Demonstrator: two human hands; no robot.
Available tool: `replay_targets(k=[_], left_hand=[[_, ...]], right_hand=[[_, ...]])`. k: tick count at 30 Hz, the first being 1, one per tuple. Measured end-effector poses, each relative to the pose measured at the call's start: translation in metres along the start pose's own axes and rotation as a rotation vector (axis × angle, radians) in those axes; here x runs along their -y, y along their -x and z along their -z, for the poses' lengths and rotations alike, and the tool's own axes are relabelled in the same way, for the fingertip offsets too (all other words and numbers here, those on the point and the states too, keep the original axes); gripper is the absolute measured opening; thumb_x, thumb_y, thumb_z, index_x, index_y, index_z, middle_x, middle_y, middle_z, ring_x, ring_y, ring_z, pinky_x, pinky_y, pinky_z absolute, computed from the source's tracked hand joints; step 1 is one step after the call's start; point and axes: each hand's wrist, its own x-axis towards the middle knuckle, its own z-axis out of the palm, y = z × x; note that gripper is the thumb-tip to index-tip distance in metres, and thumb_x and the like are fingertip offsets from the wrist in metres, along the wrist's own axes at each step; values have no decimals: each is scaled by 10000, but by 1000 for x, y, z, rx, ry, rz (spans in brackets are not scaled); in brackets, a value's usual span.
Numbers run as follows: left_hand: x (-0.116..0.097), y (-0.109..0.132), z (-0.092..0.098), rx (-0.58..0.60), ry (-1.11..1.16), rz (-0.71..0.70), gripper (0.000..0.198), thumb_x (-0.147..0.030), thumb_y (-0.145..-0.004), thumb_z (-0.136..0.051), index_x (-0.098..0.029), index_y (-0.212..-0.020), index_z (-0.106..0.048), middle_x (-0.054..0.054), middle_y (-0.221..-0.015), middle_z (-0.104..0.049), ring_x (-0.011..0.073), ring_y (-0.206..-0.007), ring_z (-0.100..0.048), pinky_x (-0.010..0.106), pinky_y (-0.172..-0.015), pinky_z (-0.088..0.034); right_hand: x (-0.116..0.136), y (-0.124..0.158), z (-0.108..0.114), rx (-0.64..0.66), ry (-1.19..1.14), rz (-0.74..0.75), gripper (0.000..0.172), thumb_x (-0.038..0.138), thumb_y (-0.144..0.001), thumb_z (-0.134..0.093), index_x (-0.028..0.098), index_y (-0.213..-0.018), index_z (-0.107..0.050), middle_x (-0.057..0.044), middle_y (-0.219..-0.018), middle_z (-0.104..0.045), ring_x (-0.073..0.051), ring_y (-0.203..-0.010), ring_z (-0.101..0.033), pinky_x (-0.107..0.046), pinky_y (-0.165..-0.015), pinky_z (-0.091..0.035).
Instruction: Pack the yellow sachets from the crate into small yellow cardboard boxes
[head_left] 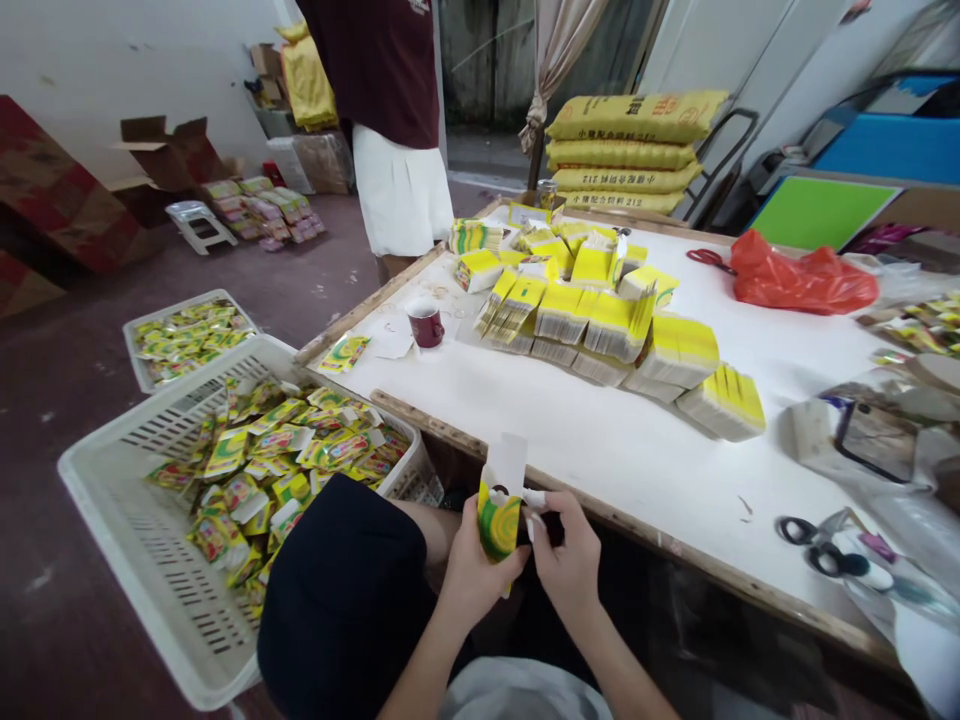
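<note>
My left hand point(476, 570) is wrapped round a small yellow and green box point(499, 522) with its white top flap standing up, over my lap at the table's near edge. Close to the box's right side, my right hand point(566, 555) is closed, with white on its thumb and fingertip; whatever it pinches is too small to make out. Stacks of flat yellow cartons point(682, 350) stand on the white table point(480, 400). At my left, a white basket point(97, 470) holds many yellow-green packets point(285, 440).
A maroon mug point(426, 326) stands near the table's left edge. Red plastic bag point(806, 275), black-handled scissors point(825, 555) and a phone point(877, 440) lie to the right. A person point(382, 90) stands beyond the table's left side.
</note>
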Motion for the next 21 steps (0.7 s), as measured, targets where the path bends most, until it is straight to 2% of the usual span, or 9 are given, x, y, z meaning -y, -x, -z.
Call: replay_targets(k=[2,4,8,11,14,17,19,21], left_hand=[[0,0,5,-1,-86,-23,526,-223,-703,-714,-232,-1161,-455,35,-1044,-647,204,-936,-630,343,-845,-508],[0,0,14,46,-199,-54,548,-216,-707,-698,-240,-1196,-450,46,-1083,-645,219,-965,-632,366,-868,-505],[6,6,22,149,-354,-164,718,-243,-676,-731,-225,-1325,-425,115,-1257,-595,296,-1150,-569,460,-1007,-439],[11,12,18,109,-356,-248,820,-287,-695,-738,-210,-1410,-344,149,-1324,-550,316,-1199,-542,480,-1032,-425],[11,18,11,47,-328,-312,809,-285,-723,-722,-227,-1415,-307,146,-1282,-570,301,-1137,-592,441,-972,-477],[8,20,10,10,-335,-371,699,-243,-732,-702,-252,-1346,-368,119,-1172,-619,290,-1044,-639,401,-878,-519],[8,20,12,8,-344,-388,641,-222,-725,-701,-261,-1295,-410,99,-1104,-642,282,-995,-652,380,-823,-530],[9,20,14,5,-339,-381,624,-219,-715,-706,-262,-1271,-426,88,-1079,-648,274,-973,-654,368,-806,-531]], right_hand=[[-3,4,-4,23,-172,-174,143,263,-880,-546,237,-1019,-528,-31,-826,-620,-184,-738,-602,-304,-667,-487],[-8,-2,-1,100,-302,-301,202,343,-861,-582,226,-1016,-526,-11,-781,-603,-173,-696,-584,-287,-636,-473],[-17,-24,11,364,-356,-507,299,470,-778,-660,184,-724,-592,1,-611,-560,-164,-599,-518,-276,-569,-418],[-12,-26,11,485,-616,-786,379,541,-725,-681,175,-659,-608,-17,-568,-582,-189,-586,-557,-293,-557,-436],[-5,-13,1,474,-892,-1069,355,508,-682,-722,172,-782,-664,-41,-643,-657,-211,-638,-628,-314,-607,-490],[-3,4,-12,469,-1035,-1272,319,473,-676,-714,168,-759,-670,-65,-682,-691,-215,-652,-657,-322,-635,-515],[-3,11,-19,536,-1103,-1340,332,498,-701,-686,168,-719,-659,-79,-685,-695,-231,-691,-676,-339,-669,-528],[-3,15,-22,585,-1139,-1336,370,540,-730,-664,170,-733,-660,-85,-711,-701,-245,-762,-692,-355,-722,-534]])
